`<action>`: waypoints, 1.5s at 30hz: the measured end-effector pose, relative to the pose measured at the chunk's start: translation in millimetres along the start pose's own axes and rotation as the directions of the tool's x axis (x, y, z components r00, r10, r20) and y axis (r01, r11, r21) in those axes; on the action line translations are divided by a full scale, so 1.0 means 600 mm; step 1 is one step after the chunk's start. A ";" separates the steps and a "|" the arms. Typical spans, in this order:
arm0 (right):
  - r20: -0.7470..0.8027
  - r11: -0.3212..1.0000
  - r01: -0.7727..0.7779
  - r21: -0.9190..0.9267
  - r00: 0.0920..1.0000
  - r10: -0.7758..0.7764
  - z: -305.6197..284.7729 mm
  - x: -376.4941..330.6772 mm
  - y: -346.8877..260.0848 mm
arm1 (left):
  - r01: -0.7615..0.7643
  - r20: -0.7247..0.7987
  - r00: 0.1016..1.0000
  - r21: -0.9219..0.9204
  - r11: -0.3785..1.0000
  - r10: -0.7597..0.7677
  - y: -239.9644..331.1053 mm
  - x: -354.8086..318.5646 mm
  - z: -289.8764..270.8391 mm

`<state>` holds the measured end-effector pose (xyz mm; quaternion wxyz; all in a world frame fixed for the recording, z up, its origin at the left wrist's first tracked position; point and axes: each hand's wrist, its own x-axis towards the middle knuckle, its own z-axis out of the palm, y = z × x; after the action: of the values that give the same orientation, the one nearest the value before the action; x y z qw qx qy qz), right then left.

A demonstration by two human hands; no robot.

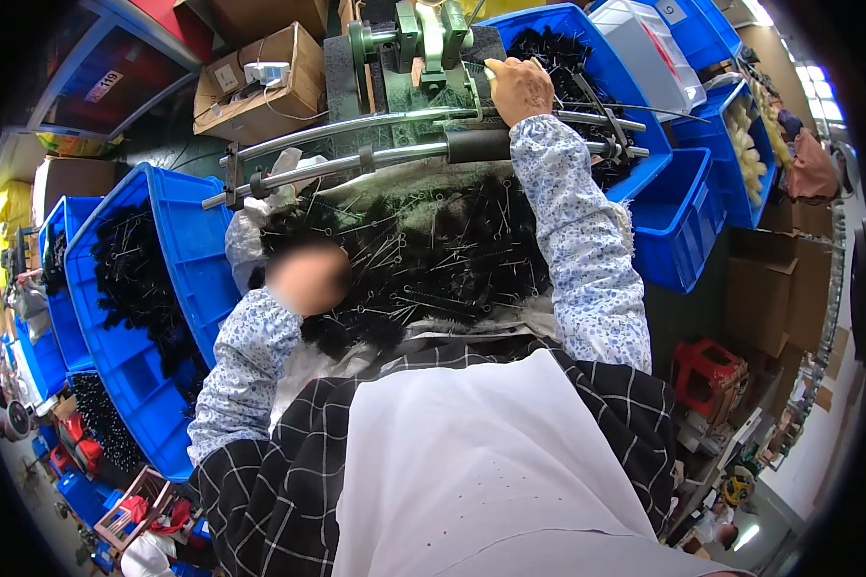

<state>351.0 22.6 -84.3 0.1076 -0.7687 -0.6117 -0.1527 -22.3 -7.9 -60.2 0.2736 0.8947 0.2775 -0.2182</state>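
Note:
A heap of small black-bristled wire brushes (423, 245) with looped metal ends lies on pale cloth over my lap. My left hand (306, 277) rests at the heap's left side; it is smeared, so its fingers and anything in them cannot be made out. Beyond the heap stands a grinder-like machine (433, 48) with a pale wheel and green dust on it. My right hand (522, 89) is at the machine's right side, fingers closed and thumb side toward the wheel. What those fingers pinch is too small to tell. Both forearms wear blue-flowered white sleeves.
Two metal rails (356, 165) cross between me and the machine. A blue bin (202, 250) of black brushes stands left, another blue bin (635, 106) of them at far right. A smaller blue crate (683, 231), a cardboard box (260, 87) and a red stool (707, 375) are around.

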 end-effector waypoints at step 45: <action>0.148 0.980 -0.194 -0.043 0.969 0.198 0.000 0.026 0.068 | -0.336 -0.479 0.868 -0.370 0.866 0.132 0.017 -0.012 -0.107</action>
<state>394.0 27.5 -77.8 0.0646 -0.8362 -0.5369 -0.0910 -6.1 21.2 -3.8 0.4244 0.8623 0.2603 0.0932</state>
